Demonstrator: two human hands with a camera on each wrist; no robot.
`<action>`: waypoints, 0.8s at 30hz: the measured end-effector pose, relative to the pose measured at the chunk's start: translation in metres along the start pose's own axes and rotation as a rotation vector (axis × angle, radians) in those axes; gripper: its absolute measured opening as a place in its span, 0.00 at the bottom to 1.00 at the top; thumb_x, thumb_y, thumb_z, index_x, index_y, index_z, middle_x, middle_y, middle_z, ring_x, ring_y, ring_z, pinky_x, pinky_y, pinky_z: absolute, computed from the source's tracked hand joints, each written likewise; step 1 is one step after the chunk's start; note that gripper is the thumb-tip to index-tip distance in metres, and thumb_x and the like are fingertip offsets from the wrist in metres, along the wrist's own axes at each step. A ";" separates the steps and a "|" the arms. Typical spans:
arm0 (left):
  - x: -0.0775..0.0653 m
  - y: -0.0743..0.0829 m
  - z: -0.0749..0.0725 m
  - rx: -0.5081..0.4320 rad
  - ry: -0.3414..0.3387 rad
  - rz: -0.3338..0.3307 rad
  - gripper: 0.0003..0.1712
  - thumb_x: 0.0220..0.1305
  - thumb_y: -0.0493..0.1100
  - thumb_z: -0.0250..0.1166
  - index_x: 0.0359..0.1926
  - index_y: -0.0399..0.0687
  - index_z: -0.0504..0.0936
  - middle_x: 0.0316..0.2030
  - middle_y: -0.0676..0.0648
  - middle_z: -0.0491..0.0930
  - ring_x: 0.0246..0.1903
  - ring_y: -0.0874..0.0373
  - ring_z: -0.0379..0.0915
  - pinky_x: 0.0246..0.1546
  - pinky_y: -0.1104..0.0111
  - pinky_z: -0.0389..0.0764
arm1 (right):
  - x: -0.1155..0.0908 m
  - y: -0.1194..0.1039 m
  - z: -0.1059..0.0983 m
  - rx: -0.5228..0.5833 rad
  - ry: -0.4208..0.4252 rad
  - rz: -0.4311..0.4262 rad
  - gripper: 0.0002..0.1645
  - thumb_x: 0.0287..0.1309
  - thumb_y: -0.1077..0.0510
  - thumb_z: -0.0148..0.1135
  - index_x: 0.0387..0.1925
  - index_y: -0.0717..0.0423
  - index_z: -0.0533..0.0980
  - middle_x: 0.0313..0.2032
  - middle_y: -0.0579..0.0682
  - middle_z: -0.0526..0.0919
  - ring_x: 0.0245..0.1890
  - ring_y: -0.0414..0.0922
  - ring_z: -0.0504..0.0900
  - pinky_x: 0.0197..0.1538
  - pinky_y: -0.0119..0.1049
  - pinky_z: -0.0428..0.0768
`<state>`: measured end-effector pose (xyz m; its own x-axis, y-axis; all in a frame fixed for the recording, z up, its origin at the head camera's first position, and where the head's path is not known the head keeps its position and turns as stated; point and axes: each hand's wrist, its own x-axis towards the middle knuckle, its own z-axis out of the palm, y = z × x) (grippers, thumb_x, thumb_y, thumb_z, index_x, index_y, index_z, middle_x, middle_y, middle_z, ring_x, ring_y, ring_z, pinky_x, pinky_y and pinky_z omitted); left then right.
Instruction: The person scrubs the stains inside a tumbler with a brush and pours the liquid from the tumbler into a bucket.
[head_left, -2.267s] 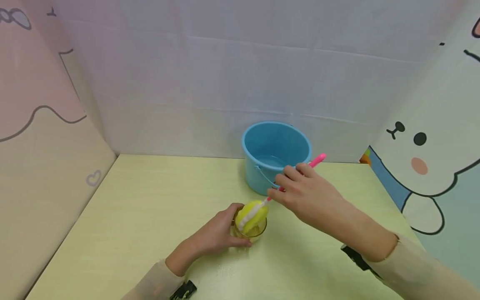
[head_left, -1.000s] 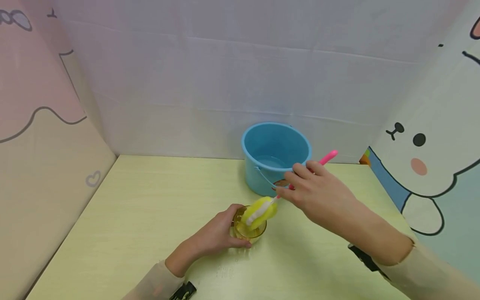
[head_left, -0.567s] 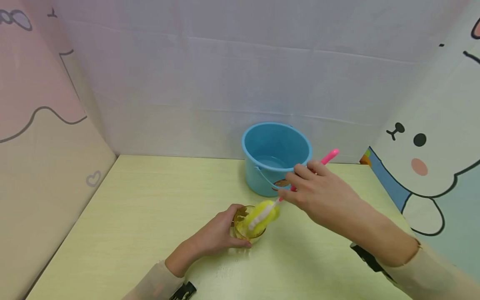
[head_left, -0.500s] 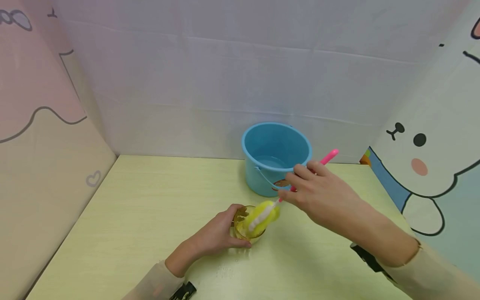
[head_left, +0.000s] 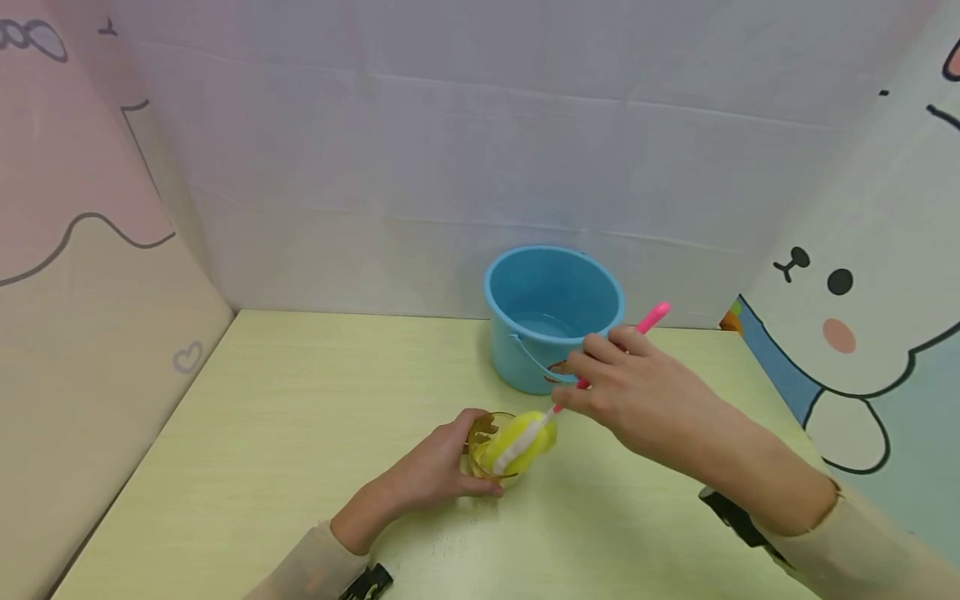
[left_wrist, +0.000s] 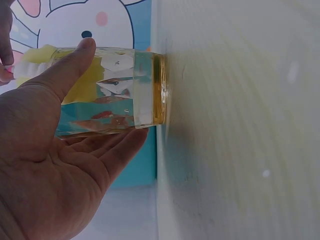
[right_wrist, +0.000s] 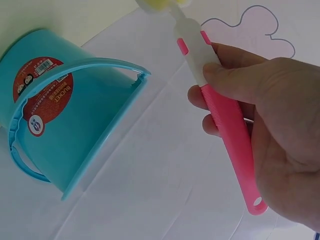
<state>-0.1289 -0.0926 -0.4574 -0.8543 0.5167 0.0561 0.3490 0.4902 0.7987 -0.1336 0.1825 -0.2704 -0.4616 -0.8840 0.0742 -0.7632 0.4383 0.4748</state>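
My left hand [head_left: 435, 462] holds an amber-tinted clear glass [left_wrist: 117, 90] upright on the table, thumb on one side and fingers on the other. In the left wrist view the faceted glass wall and its base against the tabletop show plainly. My right hand [head_left: 626, 387] grips the pink handle [right_wrist: 227, 135] of a bottle brush with a white neck. The brush's yellow sponge head [head_left: 521, 442] tilts into the mouth of the glass, its upper part out over the right rim. Thumb and fingers wrap the handle in the right wrist view.
A light blue bucket [head_left: 504, 354] with a carrying handle and a red label stands at the back, just beyond my right hand. The pale yellow table [head_left: 337, 392] ends at a white back wall; printed side panels flank it. Small wet marks show near the glass.
The brush first shifted up and right in the glass, then back down a little, moving with my right hand. My left hand and the glass stay in place.
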 end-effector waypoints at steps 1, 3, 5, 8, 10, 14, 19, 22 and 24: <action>0.000 0.000 0.000 0.000 0.000 0.001 0.53 0.52 0.52 0.87 0.72 0.46 0.66 0.60 0.50 0.80 0.57 0.56 0.78 0.62 0.58 0.78 | 0.000 0.000 0.000 0.005 -0.001 -0.002 0.23 0.57 0.53 0.82 0.54 0.37 0.87 0.47 0.45 0.83 0.46 0.49 0.74 0.50 0.43 0.72; 0.000 0.000 0.000 0.001 -0.002 0.003 0.53 0.52 0.52 0.87 0.72 0.46 0.66 0.60 0.50 0.80 0.57 0.57 0.78 0.62 0.58 0.78 | 0.001 0.000 0.001 0.008 -0.003 -0.004 0.23 0.57 0.53 0.82 0.54 0.37 0.87 0.49 0.45 0.84 0.47 0.49 0.75 0.50 0.43 0.72; 0.000 0.000 0.000 -0.001 -0.003 0.002 0.53 0.52 0.52 0.87 0.72 0.47 0.66 0.60 0.51 0.80 0.57 0.57 0.77 0.62 0.58 0.78 | 0.001 -0.001 0.001 0.008 -0.006 -0.004 0.23 0.56 0.53 0.82 0.55 0.37 0.87 0.50 0.45 0.84 0.48 0.49 0.75 0.51 0.43 0.73; 0.000 0.000 0.000 -0.003 -0.004 0.002 0.52 0.53 0.52 0.86 0.72 0.47 0.66 0.60 0.51 0.80 0.58 0.57 0.77 0.63 0.58 0.77 | 0.002 -0.001 0.003 0.010 -0.007 -0.005 0.25 0.55 0.54 0.83 0.55 0.38 0.87 0.52 0.45 0.85 0.49 0.49 0.76 0.50 0.44 0.73; 0.000 0.000 0.000 -0.005 -0.004 0.001 0.52 0.53 0.52 0.86 0.72 0.47 0.66 0.60 0.51 0.80 0.58 0.58 0.77 0.63 0.58 0.77 | 0.003 -0.002 0.005 0.010 -0.003 -0.005 0.25 0.55 0.53 0.83 0.55 0.38 0.86 0.51 0.45 0.85 0.48 0.49 0.76 0.50 0.43 0.73; 0.000 -0.001 0.001 -0.008 -0.005 0.001 0.52 0.53 0.53 0.86 0.72 0.49 0.66 0.60 0.53 0.80 0.56 0.59 0.77 0.62 0.59 0.77 | 0.004 -0.003 0.009 0.013 0.020 -0.005 0.25 0.55 0.54 0.83 0.55 0.38 0.86 0.48 0.45 0.83 0.47 0.49 0.75 0.49 0.42 0.72; 0.000 -0.002 0.001 -0.020 -0.011 0.006 0.52 0.53 0.54 0.86 0.72 0.49 0.66 0.60 0.53 0.79 0.56 0.60 0.77 0.62 0.59 0.77 | 0.005 -0.005 0.014 0.020 0.055 -0.001 0.25 0.54 0.53 0.84 0.54 0.40 0.86 0.44 0.46 0.81 0.46 0.49 0.74 0.48 0.43 0.72; 0.001 -0.003 0.000 -0.025 -0.015 0.006 0.52 0.54 0.54 0.86 0.72 0.49 0.66 0.61 0.53 0.79 0.57 0.60 0.76 0.63 0.59 0.77 | 0.006 -0.006 0.015 0.020 0.066 0.001 0.25 0.53 0.53 0.84 0.53 0.41 0.85 0.43 0.47 0.81 0.46 0.50 0.74 0.48 0.43 0.73; 0.001 -0.003 0.000 -0.027 -0.018 0.005 0.52 0.54 0.54 0.85 0.72 0.49 0.66 0.62 0.53 0.78 0.58 0.60 0.76 0.64 0.58 0.77 | 0.007 -0.006 0.017 0.019 0.069 0.003 0.25 0.53 0.53 0.84 0.53 0.42 0.85 0.43 0.48 0.81 0.46 0.51 0.74 0.49 0.44 0.73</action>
<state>-0.1304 -0.0936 -0.4596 -0.8453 0.5320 0.0499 0.3429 0.4684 0.8143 -0.1396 0.1767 -0.2874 -0.4324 -0.8914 0.1361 -0.7704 0.4436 0.4579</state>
